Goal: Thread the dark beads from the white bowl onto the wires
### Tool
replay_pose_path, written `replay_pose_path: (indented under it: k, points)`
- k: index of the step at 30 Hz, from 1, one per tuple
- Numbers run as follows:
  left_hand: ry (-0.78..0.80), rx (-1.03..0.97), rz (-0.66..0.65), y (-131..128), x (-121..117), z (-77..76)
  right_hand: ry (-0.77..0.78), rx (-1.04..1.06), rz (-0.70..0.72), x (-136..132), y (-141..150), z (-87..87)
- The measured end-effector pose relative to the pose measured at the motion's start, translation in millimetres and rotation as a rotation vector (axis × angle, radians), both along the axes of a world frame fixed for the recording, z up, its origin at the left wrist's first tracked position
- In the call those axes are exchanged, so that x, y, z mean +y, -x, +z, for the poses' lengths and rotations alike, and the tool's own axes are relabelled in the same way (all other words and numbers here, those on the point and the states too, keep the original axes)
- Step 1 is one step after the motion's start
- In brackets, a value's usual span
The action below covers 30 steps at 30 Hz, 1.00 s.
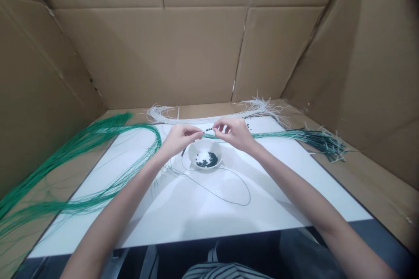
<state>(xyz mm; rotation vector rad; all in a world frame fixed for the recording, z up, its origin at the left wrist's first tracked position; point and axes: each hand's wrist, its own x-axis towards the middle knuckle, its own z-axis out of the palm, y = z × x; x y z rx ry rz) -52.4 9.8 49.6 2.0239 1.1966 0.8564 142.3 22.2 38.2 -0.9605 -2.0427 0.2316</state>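
Observation:
A short row of small dark beads [209, 129] spans the gap between my two hands, seemingly on a thin cord. My left hand [179, 138] pinches one end of it with thumb and fingers. At the other end, the thumb and fingertips of my right hand [234, 131] are closed on the strand. Just below both hands stands a white bowl [192, 157] with several loose dark beads [212, 159] inside. A thin green cord [238, 203] curves in a loop over the white tabletop in front of the bowl. Its ends are hard to trace.
Long green strands [81, 139] lie at the left, hanging past the table. More green bundles, with dark ends [322, 143], stretch to the right. White strands [193, 119] run along the back. Cardboard walls [196, 52] enclose the white table [278, 209].

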Motion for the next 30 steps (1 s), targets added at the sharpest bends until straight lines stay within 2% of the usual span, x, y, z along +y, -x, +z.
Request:
replay_pose_path:
  k: [5,8,12,21,30]
  points:
    - [0.465,-0.281,-0.118,4.7,12.7,-8.2,0.106,-0.010,0.017,5.9,-2.2,-3.6]
    - [0.581,-0.362,-0.127,6.6,17.5,-12.6,0.139,-0.027,0.015,8.4,-3.1,-4.7]
    - [0.600,-0.361,-0.117,7.2,16.7,-12.5,0.152,-0.055,0.021,8.9,-3.1,-4.5]
    - [0.526,-0.283,-0.054,5.1,15.4,-12.9,0.167,-0.069,0.038,7.7,-1.9,-5.4]
    - [0.513,-0.201,0.011,2.1,12.7,-9.3,0.259,-0.058,0.070,6.7,-4.9,3.0]
